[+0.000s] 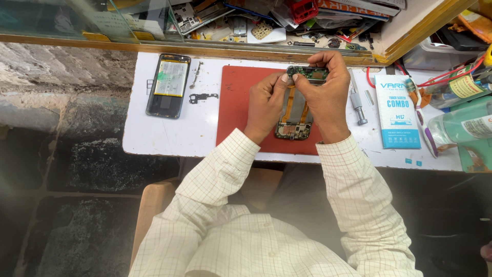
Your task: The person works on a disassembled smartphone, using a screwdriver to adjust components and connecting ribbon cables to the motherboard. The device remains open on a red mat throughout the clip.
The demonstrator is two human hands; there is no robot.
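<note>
From the head view, the left hand [265, 105] and the right hand [326, 95] were both closed in a pinch on the top end of an opened phone assembly with green circuit boards and orange flex cables [296, 110], held over the red rectangular mat [233, 110] on the white desk [169, 136]. Well to the left lay an open dark phone body showing its pale battery [168, 84], while a silver metal screwdriver [357, 102] and a light-blue flat box [397, 110] lay to the right.

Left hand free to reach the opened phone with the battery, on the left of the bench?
Probably not right away: the left hand pinches the green circuit board together with the right hand. The path to the opened phone is otherwise open white benchtop, with only small metal parts nearby.
</note>
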